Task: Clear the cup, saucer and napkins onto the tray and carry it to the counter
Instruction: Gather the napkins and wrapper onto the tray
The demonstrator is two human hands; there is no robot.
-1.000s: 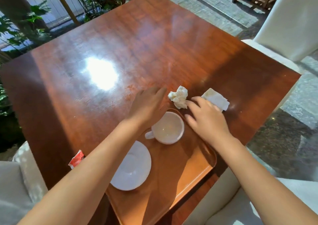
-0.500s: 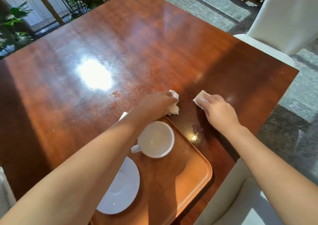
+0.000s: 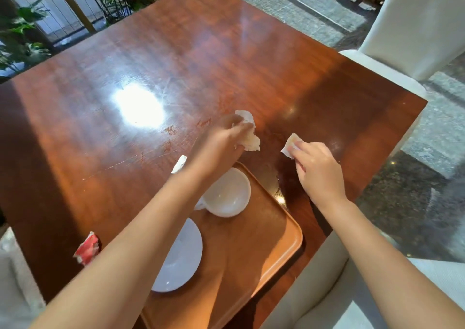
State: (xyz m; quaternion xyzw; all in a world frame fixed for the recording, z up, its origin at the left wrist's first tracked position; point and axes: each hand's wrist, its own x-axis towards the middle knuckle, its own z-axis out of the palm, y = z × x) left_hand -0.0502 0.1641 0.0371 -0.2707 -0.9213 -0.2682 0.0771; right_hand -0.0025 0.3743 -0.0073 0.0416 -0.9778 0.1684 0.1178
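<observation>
Bright daylight falls from the upper left, leaving a blown-out white glare patch on the glossy table [image 3: 176, 59] left of centre, with fine scratches showing around it. The table's near right corner lies in shade, and a dark band of shadow runs down its left edge. The forearms cast soft shadows across the tray [image 3: 271, 238]. Both hands are slightly smeared by motion blur. Wide-angle distortion bends the table edges and stretches the arms at the bottom corners

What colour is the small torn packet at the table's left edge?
The packet is red and white, seen in the head view.
</observation>
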